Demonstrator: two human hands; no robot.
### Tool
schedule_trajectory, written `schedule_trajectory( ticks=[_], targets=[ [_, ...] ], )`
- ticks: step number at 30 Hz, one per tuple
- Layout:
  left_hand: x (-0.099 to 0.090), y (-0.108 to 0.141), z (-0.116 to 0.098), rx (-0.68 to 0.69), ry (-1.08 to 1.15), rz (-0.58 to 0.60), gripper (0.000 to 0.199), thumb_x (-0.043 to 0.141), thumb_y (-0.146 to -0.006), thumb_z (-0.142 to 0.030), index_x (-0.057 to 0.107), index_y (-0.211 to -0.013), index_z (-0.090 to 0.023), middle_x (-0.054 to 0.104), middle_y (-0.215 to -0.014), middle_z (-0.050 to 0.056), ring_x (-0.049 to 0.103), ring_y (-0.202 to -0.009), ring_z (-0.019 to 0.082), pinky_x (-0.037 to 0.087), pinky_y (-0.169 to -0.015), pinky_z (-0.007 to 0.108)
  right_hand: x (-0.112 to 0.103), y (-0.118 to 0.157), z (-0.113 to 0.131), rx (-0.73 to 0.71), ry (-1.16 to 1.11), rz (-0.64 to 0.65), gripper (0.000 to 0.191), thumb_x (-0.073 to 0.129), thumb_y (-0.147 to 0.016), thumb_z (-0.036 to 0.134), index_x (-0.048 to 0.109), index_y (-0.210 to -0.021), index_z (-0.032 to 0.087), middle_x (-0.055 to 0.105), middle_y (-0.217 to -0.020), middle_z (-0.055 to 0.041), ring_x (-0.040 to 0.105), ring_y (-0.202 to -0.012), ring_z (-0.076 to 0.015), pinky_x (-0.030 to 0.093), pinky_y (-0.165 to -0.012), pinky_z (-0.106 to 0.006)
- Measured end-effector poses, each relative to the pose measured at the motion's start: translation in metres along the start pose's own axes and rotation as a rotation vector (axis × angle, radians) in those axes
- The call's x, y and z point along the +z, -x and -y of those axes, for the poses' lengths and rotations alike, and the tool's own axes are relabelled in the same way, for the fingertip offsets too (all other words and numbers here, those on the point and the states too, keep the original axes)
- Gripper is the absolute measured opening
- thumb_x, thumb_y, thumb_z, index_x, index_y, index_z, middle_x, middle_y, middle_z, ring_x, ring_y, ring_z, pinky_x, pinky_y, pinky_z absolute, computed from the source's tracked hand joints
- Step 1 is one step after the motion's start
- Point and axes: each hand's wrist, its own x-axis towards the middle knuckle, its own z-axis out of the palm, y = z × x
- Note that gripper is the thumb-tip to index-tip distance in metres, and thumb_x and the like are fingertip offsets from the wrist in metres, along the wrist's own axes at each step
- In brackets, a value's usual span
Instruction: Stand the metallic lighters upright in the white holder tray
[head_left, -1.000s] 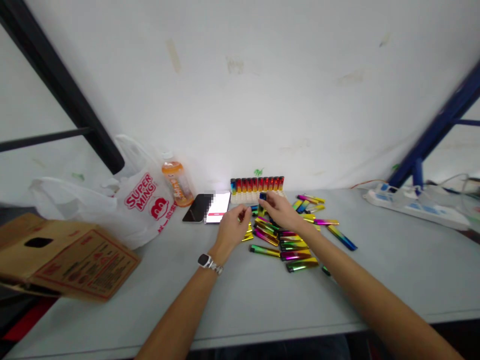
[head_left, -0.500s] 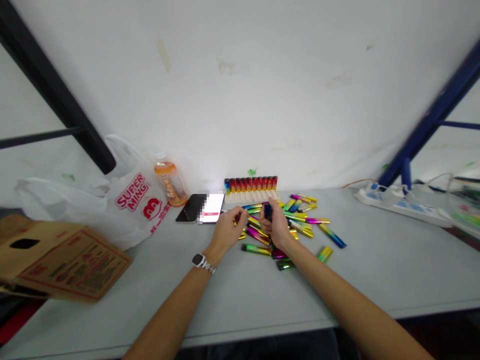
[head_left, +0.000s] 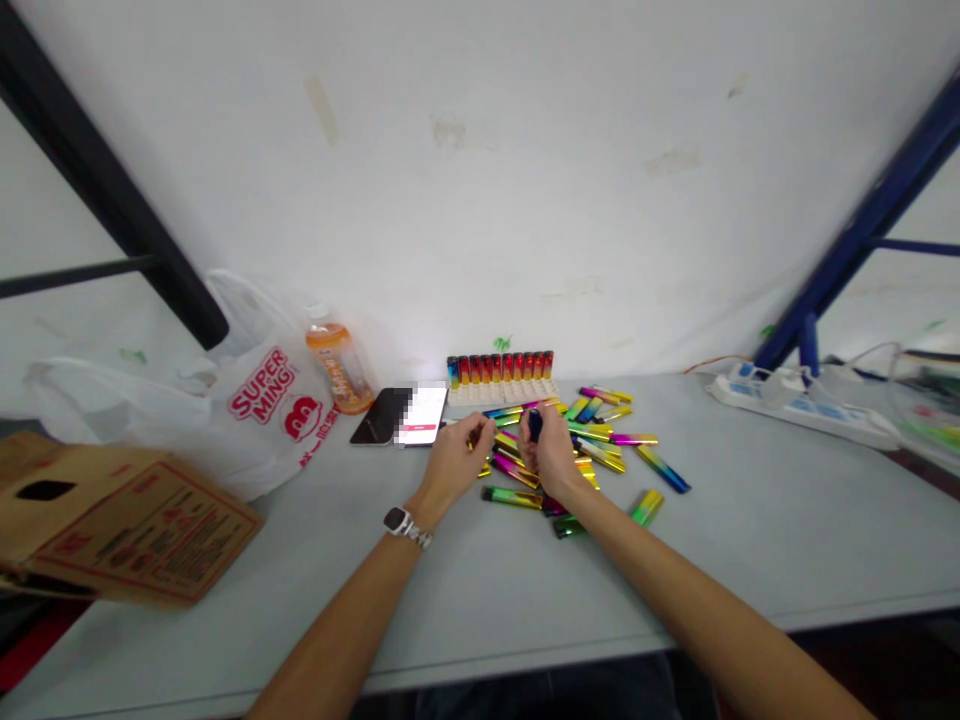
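My right hand (head_left: 555, 455) is closed around a lighter (head_left: 535, 424) with a dark blue end showing; the rest is hidden in the fist. Left of it, my left hand (head_left: 455, 458), with a watch on its wrist, has its fingers curled together, and whatever they hold is hidden. Shiny lighters in gradient colours lie scattered under and around both hands, among them a green-gold one (head_left: 512, 497) and a blue-gold one (head_left: 664, 469). Behind the hands, a white tray (head_left: 502, 392) bears a row of upright lighters (head_left: 507, 367), mostly red, with a blue one at the left end.
Left of the tray lies a phone (head_left: 375, 418) with a lit white screen beside it. An orange drink bottle (head_left: 339, 360), a white plastic bag (head_left: 262, 420) and a cardboard box (head_left: 150, 525) stand at left. A white power strip (head_left: 802, 412) lies at right, near the wall.
My right thumb has come down slightly over the lighter's dark end. Both hands otherwise stay in place, and the view has shifted very slightly.
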Motion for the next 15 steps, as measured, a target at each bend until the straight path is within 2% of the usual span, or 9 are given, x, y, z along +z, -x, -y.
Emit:
schedule_trajectory(
  ticks=[4,10,15],
  targets=[
    [0.0,0.0,0.0,0.002,0.002,-0.003,0.033,0.046,-0.095,-0.039,0.064,-0.08,-0.017,0.059,-0.064,-0.001,0.051,-0.057,0.011,0.035,-0.053,0.021,0.001,0.002,0.003,0.055,-0.06,-0.022,0.044,0.036,-0.087,0.05,0.043,-0.054,0.022,0.029,-0.038,0.0063,0.024,-0.032,-0.0077,0.016,-0.033,-0.02],
    [0.0,0.0,0.001,0.004,-0.001,-0.006,0.033,0.046,-0.095,-0.039,0.064,-0.08,-0.017,0.058,-0.063,-0.002,0.05,-0.056,0.01,0.034,-0.052,0.021,-0.001,0.006,0.012,0.18,-0.247,0.13,0.056,0.041,-0.08,0.071,0.045,-0.056,0.02,0.024,-0.04,0.0088,0.017,-0.034,-0.0051,0.01,-0.035,-0.019],
    [0.0,0.001,0.002,0.001,-0.004,-0.013,0.032,0.046,-0.095,-0.039,0.064,-0.08,-0.017,0.058,-0.063,-0.002,0.049,-0.056,0.01,0.034,-0.052,0.021,-0.001,0.005,0.01,0.183,-0.199,0.102,0.052,0.044,-0.08,0.066,0.044,-0.056,0.021,0.025,-0.039,0.0088,0.018,-0.034,-0.0054,0.011,-0.035,-0.019]
  ],
)
